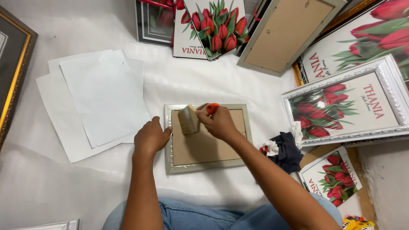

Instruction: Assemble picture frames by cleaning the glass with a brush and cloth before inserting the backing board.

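Observation:
A silver picture frame [204,167] lies face down on the white cloth, its brown backing board up. My right hand [219,123] grips a paintbrush [189,119] with an orange handle and wide pale bristles, held over the backing's upper left part. My left hand [150,138] rests with closed fingers against the frame's left edge, steadying it.
White paper sheets [98,98] lie left of the frame. Framed red tulip prints [345,106] and loose prints [211,27] crowd the top and right. A dark cloth bundle [285,151] sits right of the frame. A gold frame [12,68] lies at the far left.

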